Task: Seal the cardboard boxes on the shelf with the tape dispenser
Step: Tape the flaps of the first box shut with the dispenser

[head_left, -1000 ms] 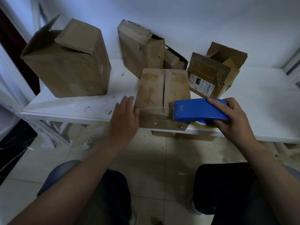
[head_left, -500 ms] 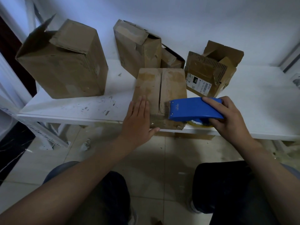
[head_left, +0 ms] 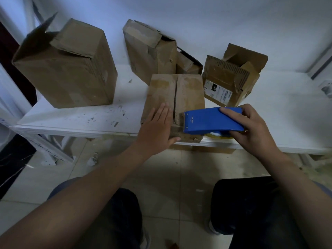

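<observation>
A flat cardboard box lies at the front edge of the white shelf, its two top flaps closed with a seam down the middle. My left hand presses flat on the box's left flap near the front. My right hand grips a blue tape dispenser, whose front end rests against the near part of the box's right flap. A yellowish tape roll shows under the dispenser.
A large box with a raised flap stands at the left. Behind the flat box leans a tall, crumpled box, with a small one beside it. An open labelled box sits at the right. White wall behind; tiled floor below.
My left hand moved from the box's left side onto its top left flap and now lies flat there. The dispenser in my right hand stayed at the box's near right part.
</observation>
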Demonstrator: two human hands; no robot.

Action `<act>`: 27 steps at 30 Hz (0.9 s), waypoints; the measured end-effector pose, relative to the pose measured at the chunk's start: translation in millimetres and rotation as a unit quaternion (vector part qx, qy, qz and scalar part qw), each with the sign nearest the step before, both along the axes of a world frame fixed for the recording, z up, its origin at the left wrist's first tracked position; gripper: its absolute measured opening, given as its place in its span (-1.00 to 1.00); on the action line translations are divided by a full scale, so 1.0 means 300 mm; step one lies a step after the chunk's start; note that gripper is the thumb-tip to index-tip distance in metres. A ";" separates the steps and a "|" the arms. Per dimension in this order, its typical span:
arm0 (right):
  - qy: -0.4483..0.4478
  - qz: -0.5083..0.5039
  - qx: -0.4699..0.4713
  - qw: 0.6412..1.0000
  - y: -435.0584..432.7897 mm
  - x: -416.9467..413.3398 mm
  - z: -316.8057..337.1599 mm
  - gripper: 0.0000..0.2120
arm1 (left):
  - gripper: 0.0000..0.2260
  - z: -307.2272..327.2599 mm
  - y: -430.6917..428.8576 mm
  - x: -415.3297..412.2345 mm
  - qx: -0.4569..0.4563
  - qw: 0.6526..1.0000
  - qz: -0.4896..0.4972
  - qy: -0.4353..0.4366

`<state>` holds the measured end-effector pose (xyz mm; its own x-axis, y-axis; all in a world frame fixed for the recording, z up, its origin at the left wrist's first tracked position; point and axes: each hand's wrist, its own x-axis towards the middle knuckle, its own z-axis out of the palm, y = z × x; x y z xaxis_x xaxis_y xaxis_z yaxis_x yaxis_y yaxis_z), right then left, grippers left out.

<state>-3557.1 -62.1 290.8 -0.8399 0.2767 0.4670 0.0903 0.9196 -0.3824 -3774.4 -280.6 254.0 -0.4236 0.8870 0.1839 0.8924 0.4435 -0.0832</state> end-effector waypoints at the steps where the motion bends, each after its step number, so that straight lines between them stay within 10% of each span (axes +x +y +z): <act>1: 0.001 0.008 0.007 1.000 0.000 0.002 0.003 -0.35 | -0.04 -0.002 -0.001 0.001 0.005 1.000 0.003 -0.002; 27: 0.000 0.034 0.053 0.998 0.185 0.147 -0.061 -0.41 | 0.00 0.001 -0.006 -0.016 -0.018 0.999 0.024 0.045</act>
<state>-3512.9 -6.4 272.5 -0.8549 0.1670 0.4913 0.0251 0.9590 -0.2822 -3779.0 -282.3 254.2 -0.4487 0.8731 0.1908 0.8587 0.4804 -0.1786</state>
